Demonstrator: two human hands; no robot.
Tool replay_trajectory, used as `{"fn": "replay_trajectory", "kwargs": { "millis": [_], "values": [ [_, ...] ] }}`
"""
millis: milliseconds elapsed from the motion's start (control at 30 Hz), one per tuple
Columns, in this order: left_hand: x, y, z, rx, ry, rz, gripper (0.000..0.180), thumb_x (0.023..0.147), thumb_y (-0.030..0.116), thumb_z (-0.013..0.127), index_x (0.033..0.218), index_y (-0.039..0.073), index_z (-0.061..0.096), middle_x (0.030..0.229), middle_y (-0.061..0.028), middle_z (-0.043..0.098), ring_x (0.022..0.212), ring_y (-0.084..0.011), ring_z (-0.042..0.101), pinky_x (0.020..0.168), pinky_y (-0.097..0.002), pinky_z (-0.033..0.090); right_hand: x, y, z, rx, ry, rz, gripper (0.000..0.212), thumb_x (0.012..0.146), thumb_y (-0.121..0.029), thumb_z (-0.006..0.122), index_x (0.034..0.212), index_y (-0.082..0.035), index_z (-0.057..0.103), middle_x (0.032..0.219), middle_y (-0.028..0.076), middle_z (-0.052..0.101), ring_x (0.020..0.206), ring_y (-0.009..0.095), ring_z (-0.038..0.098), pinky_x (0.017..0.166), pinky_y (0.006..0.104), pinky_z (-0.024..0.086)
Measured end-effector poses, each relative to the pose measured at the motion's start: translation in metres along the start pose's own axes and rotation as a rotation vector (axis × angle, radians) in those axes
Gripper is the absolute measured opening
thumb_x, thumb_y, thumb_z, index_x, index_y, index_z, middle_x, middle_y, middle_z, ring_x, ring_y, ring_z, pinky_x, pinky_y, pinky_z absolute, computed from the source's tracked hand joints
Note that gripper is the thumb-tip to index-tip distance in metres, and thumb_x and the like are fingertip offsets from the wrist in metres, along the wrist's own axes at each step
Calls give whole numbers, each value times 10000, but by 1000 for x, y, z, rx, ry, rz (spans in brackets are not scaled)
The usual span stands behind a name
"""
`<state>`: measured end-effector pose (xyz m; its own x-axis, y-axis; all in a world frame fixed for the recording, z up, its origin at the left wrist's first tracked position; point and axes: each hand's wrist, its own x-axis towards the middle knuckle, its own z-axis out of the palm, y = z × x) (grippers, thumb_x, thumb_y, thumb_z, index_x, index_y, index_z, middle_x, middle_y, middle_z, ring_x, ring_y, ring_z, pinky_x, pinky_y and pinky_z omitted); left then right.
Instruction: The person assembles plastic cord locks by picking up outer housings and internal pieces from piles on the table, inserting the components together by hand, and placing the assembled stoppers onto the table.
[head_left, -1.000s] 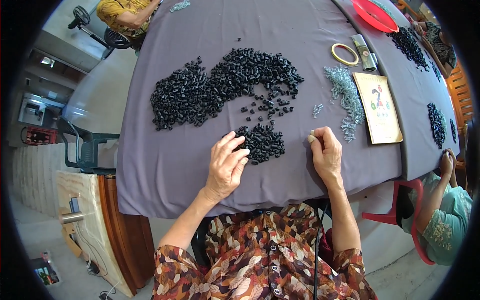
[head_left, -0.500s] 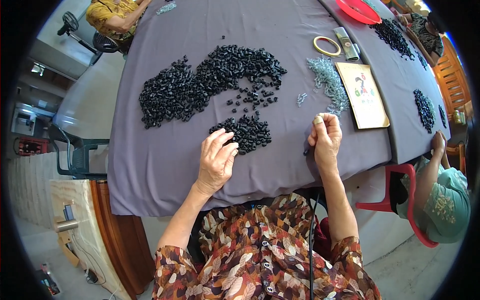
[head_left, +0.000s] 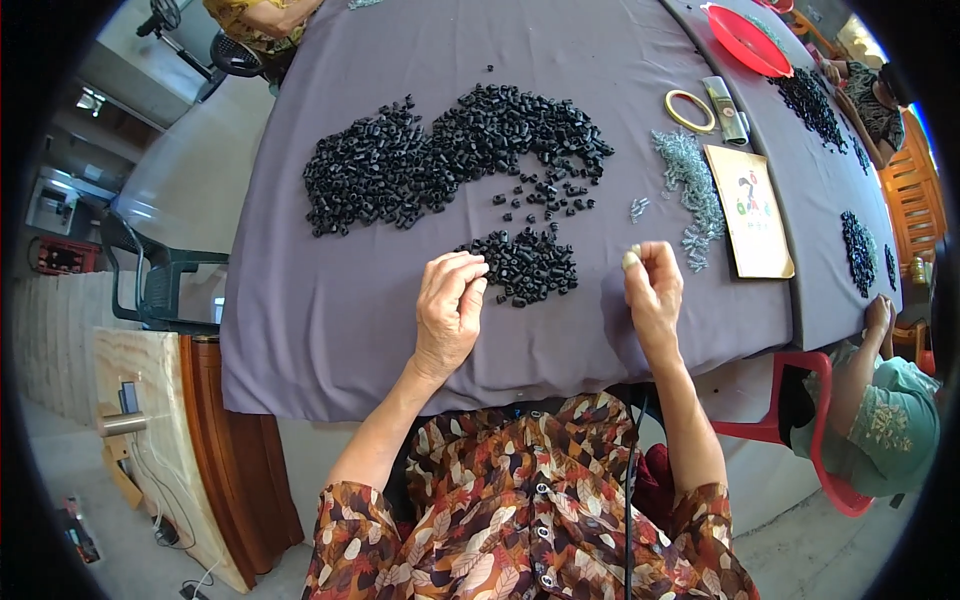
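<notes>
My left hand (head_left: pixel 449 315) is at the left edge of a small pile of black plastic pieces (head_left: pixel 527 265), each like a short cap. Its fingers are bent and drawn together near the thumb; whatever may be between them is hidden. To the right of that pile, my right hand (head_left: pixel 656 300) hovers over the cloth with thumb and forefinger pinched. What this pinch holds is too small or hidden to make out. Farther up, between my hands and the far side, lies a much larger heap of the same black pieces (head_left: pixel 380 170), with several loose ones scattered below it.
Clear plastic pieces (head_left: pixel 690 190) lie beside a beige booklet (head_left: pixel 748 212). A tape roll (head_left: pixel 689 111), a grey-green packet (head_left: pixel 726 110) and a red basin (head_left: pixel 748 42) are farther right. Other people sit around the purple-grey cloth (head_left: pixel 300 320), with more piles before them.
The view has shifted, so the table things appear farther right. My left fingers, more spread before, have come together beside the small pile. The right hand stays pinched.
</notes>
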<state>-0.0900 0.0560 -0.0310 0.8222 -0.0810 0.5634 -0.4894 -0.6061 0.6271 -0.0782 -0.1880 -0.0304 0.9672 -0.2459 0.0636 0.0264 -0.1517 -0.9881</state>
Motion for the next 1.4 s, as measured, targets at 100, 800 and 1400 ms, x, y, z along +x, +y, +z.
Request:
{"fn": "replay_trajectory", "kwargs": {
  "millis": [100, 800, 1400],
  "values": [
    [1, -2, 0, -21, 9, -38, 137, 749, -28, 604, 881, 12, 604, 955, -102, 610, 957, -278, 558, 832, -357, 460, 25, 9, 19, 55, -26, -19, 88, 851, -92, 569, 847, -26, 510, 703, -48, 461, 631, 23, 388, 555, 192, 339],
    [50, 4, 21, 206, -319, 109, 112, 696, 73, 678, 801, 110, 667, 828, 0, 524, 857, -193, 475, 739, -330, 369, -23, 4, 10, 157, -4, -68, 79, 850, 7, 558, 853, -42, 496, 745, -56, 459, 637, 13, 393, 563, 161, 353],
    [56, 6, 29, 187, -440, 187, 129, 699, 46, 655, 821, 77, 625, 808, -22, 520, 800, -192, 490, 712, -324, 375, -22, 2, 12, -79, -70, -136, 87, 815, -5, 586, 834, -24, 502, 655, -27, 476, 584, 40, 416, 539, 198, 388]
  ]
}}
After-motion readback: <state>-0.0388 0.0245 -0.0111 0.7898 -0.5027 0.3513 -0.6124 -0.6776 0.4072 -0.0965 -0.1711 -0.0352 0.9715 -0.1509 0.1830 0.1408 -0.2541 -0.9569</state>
